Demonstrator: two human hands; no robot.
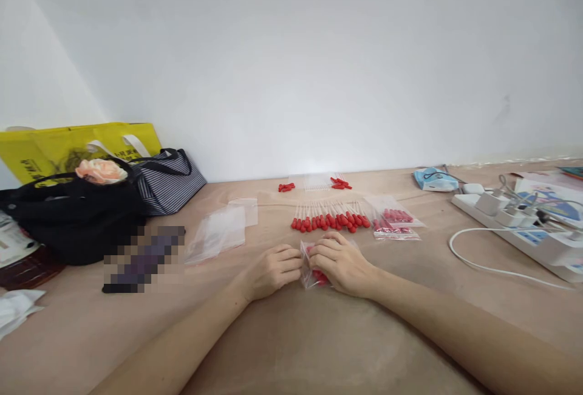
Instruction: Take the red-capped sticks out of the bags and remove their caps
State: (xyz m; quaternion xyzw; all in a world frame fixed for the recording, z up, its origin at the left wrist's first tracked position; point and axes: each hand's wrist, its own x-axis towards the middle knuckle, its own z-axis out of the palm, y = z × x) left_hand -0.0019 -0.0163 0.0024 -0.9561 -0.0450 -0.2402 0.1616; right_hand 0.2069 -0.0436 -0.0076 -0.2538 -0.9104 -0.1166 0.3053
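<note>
A small clear plastic bag (310, 280) with red-headed pieces inside lies on the table between my hands. My left hand (276, 270) pinches the bag's left edge, fingers closed together. Over the bag's right side curls my right hand (341, 263), gripping it and hiding much of what is inside. Just beyond my hands is a row of red-tipped white sticks (330, 220), their red ends toward me. To its right, filled clear bags (395, 219) of the same red pieces overlap. Flat clear bags (218, 230) are spread out on the left.
Small red pieces (286, 188) and a red-tipped bunch (341, 184) lie near the wall. At left are a black bag (77, 225), a striped bag (170, 182) and a yellow bag (54, 149). A power strip (519, 231) with chargers and a blue mask packet (435, 180) occupy the right.
</note>
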